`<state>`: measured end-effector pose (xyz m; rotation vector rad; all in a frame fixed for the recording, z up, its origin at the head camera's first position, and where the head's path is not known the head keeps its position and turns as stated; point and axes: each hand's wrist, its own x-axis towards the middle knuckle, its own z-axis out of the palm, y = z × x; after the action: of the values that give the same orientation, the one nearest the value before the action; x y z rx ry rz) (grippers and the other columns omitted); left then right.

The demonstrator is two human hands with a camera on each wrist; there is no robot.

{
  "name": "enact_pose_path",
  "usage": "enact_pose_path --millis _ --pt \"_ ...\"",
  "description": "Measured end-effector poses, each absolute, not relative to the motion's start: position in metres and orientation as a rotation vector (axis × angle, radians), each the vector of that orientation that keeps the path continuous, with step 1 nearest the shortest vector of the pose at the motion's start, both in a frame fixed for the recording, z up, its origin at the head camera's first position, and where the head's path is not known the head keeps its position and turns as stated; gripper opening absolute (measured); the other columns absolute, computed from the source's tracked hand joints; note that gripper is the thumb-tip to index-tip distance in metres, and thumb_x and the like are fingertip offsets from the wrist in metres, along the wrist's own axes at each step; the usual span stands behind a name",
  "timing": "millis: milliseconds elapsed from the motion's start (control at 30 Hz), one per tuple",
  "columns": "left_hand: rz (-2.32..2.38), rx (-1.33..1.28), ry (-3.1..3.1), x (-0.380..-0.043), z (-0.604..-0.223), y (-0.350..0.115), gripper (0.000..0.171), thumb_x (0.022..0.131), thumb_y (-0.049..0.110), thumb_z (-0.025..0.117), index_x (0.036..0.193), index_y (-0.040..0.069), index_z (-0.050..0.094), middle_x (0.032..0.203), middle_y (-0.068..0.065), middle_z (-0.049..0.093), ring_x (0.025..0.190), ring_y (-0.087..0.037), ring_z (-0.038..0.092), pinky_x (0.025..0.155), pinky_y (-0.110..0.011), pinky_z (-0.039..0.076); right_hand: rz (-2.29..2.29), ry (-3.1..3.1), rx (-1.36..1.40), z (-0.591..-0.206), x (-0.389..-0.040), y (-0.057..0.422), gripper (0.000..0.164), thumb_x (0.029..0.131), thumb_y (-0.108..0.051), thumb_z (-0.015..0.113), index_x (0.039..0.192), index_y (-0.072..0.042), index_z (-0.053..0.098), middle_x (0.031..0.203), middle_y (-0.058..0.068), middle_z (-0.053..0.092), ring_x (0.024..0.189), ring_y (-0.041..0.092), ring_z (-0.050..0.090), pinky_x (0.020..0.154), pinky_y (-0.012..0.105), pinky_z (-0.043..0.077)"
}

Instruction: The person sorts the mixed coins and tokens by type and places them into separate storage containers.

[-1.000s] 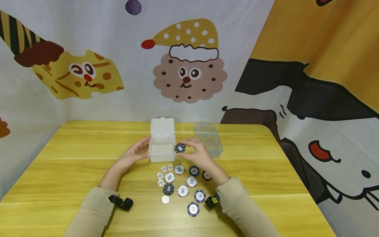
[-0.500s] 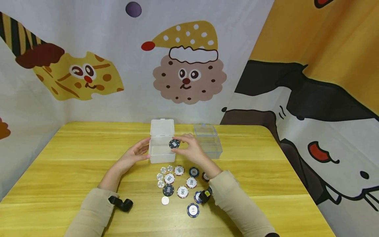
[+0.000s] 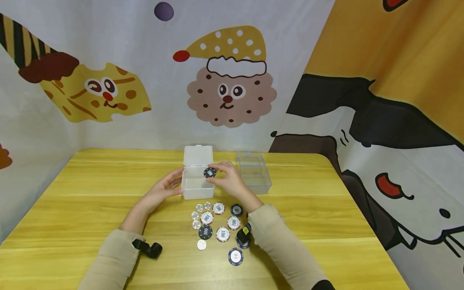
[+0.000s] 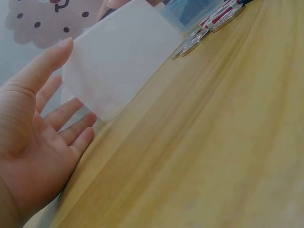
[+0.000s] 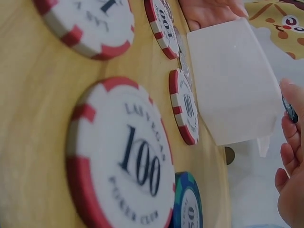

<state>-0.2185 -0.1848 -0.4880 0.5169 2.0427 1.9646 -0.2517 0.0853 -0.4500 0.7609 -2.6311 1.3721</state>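
A black poker chip (image 3: 210, 172) marked 100 is pinched between the thumb and fingers of my right hand (image 3: 229, 180), above the right part of an open white plastic box (image 3: 197, 194). The right wrist view shows only a dark sliver of that chip at the fingertips. My left hand (image 3: 164, 190) stands at the box's left side with fingers spread and fairly straight; in the left wrist view its thumb and fingertips (image 4: 88, 135) lie against or very near the wall. Another black chip (image 3: 205, 232) lies on the table among white-and-red chips (image 3: 222, 234).
Several silver coins (image 3: 196, 224) lie left of the chips. Blue-edged chips (image 3: 236, 256) are at the right and front, one partly hidden by the right wrist camera. A clear lidded box (image 3: 260, 181) stands open right of the white one. Behind the table (image 3: 108, 173) hangs a printed curtain.
My right hand has carried the black chip leftward and slightly away from me, from beside the white box to over it. The left hand and the box stay in place.
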Motion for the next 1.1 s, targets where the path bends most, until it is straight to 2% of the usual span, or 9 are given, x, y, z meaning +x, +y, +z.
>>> enact_pose_path --millis 133,500,700,933,1100 --pt "1.969 0.515 2.038 -0.219 -0.489 -0.185 0.074 0.091 0.006 0.065 0.152 0.005 0.022 0.154 -0.019 0.022 0.137 -0.041 0.025 0.110 -0.052 0.022 1.362 -2.646 0.742 -0.452 -0.254 0.082 0.047 0.078 -0.024 0.080 0.122 -0.013 0.066 0.097 -0.001 0.062 0.099 0.031 0.053 0.085 0.047 0.046" --pt "1.977 0.523 2.023 -0.217 -0.487 -0.184 0.074 0.091 0.004 0.063 0.152 0.003 0.021 0.155 -0.020 0.020 0.137 -0.042 0.024 0.110 -0.052 0.020 1.301 -2.670 0.704 -0.457 -0.259 0.074 0.048 0.077 -0.027 0.080 0.122 -0.015 0.067 0.099 -0.004 0.065 0.095 0.020 0.051 0.080 0.032 0.045" --pt "1.980 0.531 2.017 -0.218 -0.487 -0.184 0.074 0.091 0.003 0.063 0.152 0.004 0.020 0.155 -0.020 0.019 0.137 -0.041 0.024 0.110 -0.052 0.020 1.292 -2.686 0.694 -0.457 -0.260 0.072 0.051 0.076 -0.026 0.081 0.123 -0.015 0.066 0.097 -0.006 0.063 0.095 0.016 0.050 0.080 0.030 0.044" --pt "1.973 0.534 2.023 -0.218 -0.487 -0.184 0.073 0.092 0.001 0.060 0.152 0.003 0.020 0.155 -0.020 0.019 0.138 -0.042 0.023 0.110 -0.053 0.020 1.313 -2.667 0.723 -0.457 -0.259 0.072 0.049 0.078 -0.023 0.081 0.123 -0.011 0.065 0.093 0.003 0.062 0.093 0.016 0.048 0.083 0.031 0.043" --pt "1.971 0.522 2.026 -0.218 -0.488 -0.184 0.072 0.092 0.001 0.061 0.152 0.004 0.021 0.155 -0.020 0.020 0.138 -0.042 0.023 0.110 -0.053 0.020 1.296 -2.661 0.732 -0.458 -0.259 0.073 0.049 0.077 -0.025 0.081 0.122 -0.011 0.066 0.093 0.001 0.063 0.093 0.015 0.049 0.083 0.031 0.043"
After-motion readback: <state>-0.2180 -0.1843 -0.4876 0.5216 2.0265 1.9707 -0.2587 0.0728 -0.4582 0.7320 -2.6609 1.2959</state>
